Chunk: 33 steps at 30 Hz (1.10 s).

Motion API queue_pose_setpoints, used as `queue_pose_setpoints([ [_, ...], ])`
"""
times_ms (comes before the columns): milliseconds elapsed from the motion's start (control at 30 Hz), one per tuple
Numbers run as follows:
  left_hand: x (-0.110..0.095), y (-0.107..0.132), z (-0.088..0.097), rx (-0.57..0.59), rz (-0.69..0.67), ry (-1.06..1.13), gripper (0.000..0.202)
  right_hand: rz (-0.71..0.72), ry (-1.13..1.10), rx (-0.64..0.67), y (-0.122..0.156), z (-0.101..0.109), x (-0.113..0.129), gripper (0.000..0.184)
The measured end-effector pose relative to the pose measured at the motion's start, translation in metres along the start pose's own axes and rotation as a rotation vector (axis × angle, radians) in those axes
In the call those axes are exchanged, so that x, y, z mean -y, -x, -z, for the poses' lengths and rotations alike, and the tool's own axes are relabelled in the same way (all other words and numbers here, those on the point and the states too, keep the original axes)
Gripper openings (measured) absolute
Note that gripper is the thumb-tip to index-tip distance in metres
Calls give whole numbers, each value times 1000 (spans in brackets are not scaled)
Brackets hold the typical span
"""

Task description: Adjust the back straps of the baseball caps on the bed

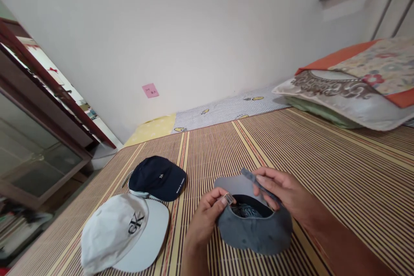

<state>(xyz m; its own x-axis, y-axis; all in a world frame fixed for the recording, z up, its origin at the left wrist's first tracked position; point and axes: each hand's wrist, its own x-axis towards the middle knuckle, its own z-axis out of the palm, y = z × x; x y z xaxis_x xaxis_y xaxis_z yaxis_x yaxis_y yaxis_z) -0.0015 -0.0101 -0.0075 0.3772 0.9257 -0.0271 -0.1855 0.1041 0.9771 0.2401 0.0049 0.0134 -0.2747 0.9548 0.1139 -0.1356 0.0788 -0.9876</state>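
Observation:
A grey-blue cap lies upside down on the striped bamboo mat, its brim pointing away from me. My left hand pinches the metal buckle at the back of the cap. My right hand pinches the cap's adjusting strap, which sticks up and away from the cap. Both hands are closed on these parts, close together above the cap's opening.
A white cap with black letters and a navy cap lie on the mat to the left. Pillows are stacked at the far right against the wall. A glass-fronted cabinet stands at the left, past the mat's edge.

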Motion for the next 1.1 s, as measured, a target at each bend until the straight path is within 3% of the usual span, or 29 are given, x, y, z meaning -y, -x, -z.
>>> queue_pose_setpoints([
  [200,5,1,0,48,7,32,40,-77,62,150,5,-7,-7,36],
  [433,10,-2,1,128,-32,102,38,-134,259,261,14,-18,9,17],
  [667,9,-1,-2,55,3,186,36,14,184,201,13,-13,4,19],
  [833,6,0,-2,119,-7,159,37,-10,145,150,9,-13,-3,21],
  [1100,3,2,-1,94,-9,82,44,-27,108,126,7,-13,-6,19],
])
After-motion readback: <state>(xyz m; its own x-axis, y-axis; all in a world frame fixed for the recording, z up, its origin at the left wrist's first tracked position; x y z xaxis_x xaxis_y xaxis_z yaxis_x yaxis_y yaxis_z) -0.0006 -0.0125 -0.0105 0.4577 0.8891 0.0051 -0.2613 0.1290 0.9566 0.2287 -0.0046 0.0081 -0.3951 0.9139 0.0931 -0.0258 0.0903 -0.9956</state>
